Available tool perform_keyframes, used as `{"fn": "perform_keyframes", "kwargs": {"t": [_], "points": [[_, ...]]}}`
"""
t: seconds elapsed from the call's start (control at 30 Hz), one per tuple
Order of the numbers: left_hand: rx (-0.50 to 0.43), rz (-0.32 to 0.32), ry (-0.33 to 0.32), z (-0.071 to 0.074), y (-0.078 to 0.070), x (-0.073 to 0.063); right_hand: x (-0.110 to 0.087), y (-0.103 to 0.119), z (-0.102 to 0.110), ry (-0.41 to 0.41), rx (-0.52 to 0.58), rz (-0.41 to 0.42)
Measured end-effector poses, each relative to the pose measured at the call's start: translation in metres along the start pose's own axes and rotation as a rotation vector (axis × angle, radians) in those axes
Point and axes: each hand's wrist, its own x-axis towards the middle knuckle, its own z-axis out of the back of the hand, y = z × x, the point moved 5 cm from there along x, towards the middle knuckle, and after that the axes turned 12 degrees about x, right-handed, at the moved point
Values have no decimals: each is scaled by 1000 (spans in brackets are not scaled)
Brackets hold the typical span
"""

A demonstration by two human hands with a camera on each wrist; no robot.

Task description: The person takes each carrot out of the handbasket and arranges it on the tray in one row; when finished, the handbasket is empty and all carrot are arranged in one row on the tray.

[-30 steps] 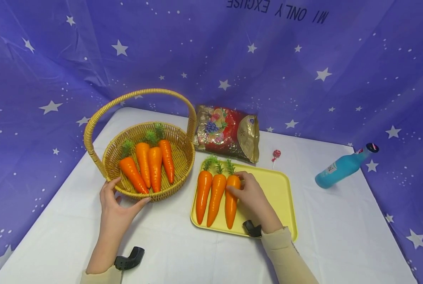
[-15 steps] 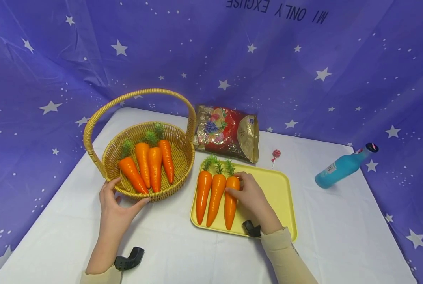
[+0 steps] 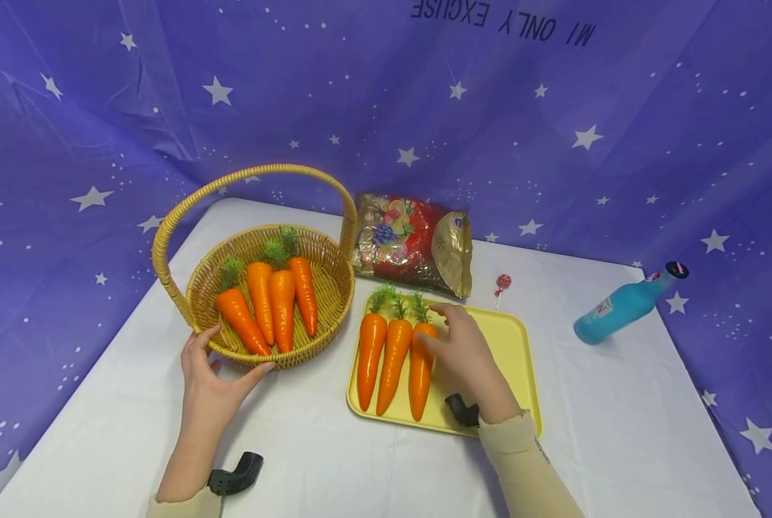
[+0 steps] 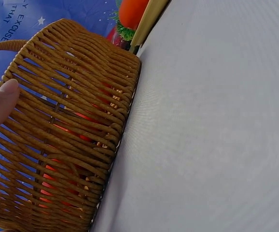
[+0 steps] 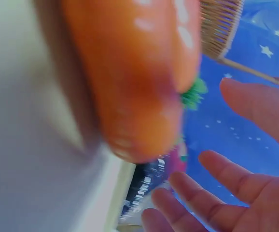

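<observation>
Arranging three glossy orange, green-topped carrots (image 3: pixel 394 370) on the yellow rectangular tray (image 3: pixel 505 345) seems in hand: the right hand (image 3: pixel 466 352), fingers spread and empty beside the rightmost one, should next withdraw without nudging it, while the left hand (image 3: pixel 211 385) grips the round tan wicker basket (image 4: pixel 62 111).

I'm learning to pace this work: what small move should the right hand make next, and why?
Probably lift the right hand clear of the rightmost carrot: the fingers look open in the right wrist view, and that carrot already lies on the yellow tray in a row with two other carrots.
</observation>
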Motion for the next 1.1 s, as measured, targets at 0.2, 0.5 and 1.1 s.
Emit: {"fn": "perform_keyframes", "kwargs": {"t": [0.2, 0.5, 1.1], "points": [[2, 3, 1, 0, 0, 0, 7, 26, 16, -14, 31, 65], [2, 8, 5, 0, 0, 0, 23, 80, 12, -16, 36, 225], [-1, 5, 14, -1, -1, 0, 57, 163, -51, 172, -96, 383]]}}
